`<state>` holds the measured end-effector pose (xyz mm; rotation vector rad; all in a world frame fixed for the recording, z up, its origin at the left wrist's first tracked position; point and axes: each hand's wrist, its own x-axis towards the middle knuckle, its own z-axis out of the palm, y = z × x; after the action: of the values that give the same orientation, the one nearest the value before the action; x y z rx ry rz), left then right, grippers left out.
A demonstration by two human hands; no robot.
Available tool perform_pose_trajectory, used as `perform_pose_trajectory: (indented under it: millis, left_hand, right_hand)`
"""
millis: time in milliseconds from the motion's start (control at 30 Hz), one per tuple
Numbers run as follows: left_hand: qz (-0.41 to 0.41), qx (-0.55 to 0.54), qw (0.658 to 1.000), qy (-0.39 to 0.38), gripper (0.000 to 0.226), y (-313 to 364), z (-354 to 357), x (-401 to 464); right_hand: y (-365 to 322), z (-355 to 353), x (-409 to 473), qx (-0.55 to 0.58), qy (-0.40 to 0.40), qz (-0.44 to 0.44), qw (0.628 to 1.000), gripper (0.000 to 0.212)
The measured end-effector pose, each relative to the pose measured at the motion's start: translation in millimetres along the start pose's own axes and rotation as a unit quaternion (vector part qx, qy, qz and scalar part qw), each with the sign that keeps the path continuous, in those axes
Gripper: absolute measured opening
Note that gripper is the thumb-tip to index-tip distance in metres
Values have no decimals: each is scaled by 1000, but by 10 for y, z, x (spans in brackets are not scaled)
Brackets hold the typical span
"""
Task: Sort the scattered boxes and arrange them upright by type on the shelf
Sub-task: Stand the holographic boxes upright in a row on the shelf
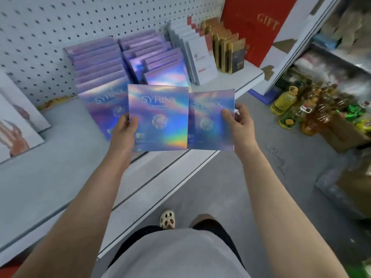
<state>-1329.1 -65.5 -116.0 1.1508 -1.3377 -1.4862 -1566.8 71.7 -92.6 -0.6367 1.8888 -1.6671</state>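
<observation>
My left hand grips the left edge of a holographic purple-blue box printed SYRINX, held upright in front of me. My right hand grips the right edge of a second holographic box of the same kind, its left side tucked behind the first. Both boxes hover over the front edge of the grey shelf. Behind them stand two rows of matching holographic boxes, leaning back toward the pegboard. To their right stand white boxes and gold-and-black boxes.
A red GIFT box leans at the shelf's far right. Flat picture boxes lie at the left. Oil bottles, packets and a cardboard carton crowd the floor at right. My foot is below the shelf edge.
</observation>
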Motion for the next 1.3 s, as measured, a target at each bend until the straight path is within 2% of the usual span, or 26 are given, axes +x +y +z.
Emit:
perform_pose_trajectory:
  millis: [67,167,333,400,500,600,700,1000,1100,1167,1233,1300]
  left_hand:
    - [-2,-1,1000,22,24,66,48,59]
    - [-9,-6,998,63,10,53,51,154]
    - [-24,-49,984,168,15,-14,135,150]
    - [-30,-56,977,203,13,-53,179,86]
    - [-33,-72,964,254,14,-140,313,-13]
    - [-43,-84,946,309,19,-215,484,-65]
    - [-61,-87,934,340,22,-281,616,-97]
    - [-64,-100,926,358,18,-226,744,-35]
    - [-66,-93,930,350,18,-190,760,-3]
    - [-65,-92,933,342,18,-176,769,8]
    - [-60,-97,934,337,17,-179,767,10]
    - [-63,-102,936,331,16,-201,745,6]
  right_hand:
    - [-64,55,250,0,-44,-8,999,15]
    - [-144,160,635,-13,-107,-10,994,21]
    - [-160,437,1385,-23,-245,-12,969,22]
    - [-84,507,1697,-91,-296,-48,950,32]
    - [3,529,2078,-237,-356,-123,896,58]
    - [19,591,2312,-291,-357,-168,872,69]
    - [4,725,2419,-319,-345,-215,856,66]
    - [0,911,2497,-290,-322,-228,872,57]
    - [-46,942,2513,-305,-330,-210,868,67]
    - [-90,923,2507,-321,-330,-216,861,86]
    - [-163,899,2465,-333,-286,-266,858,103]
    - [-284,902,2320,-304,-216,-351,859,91]
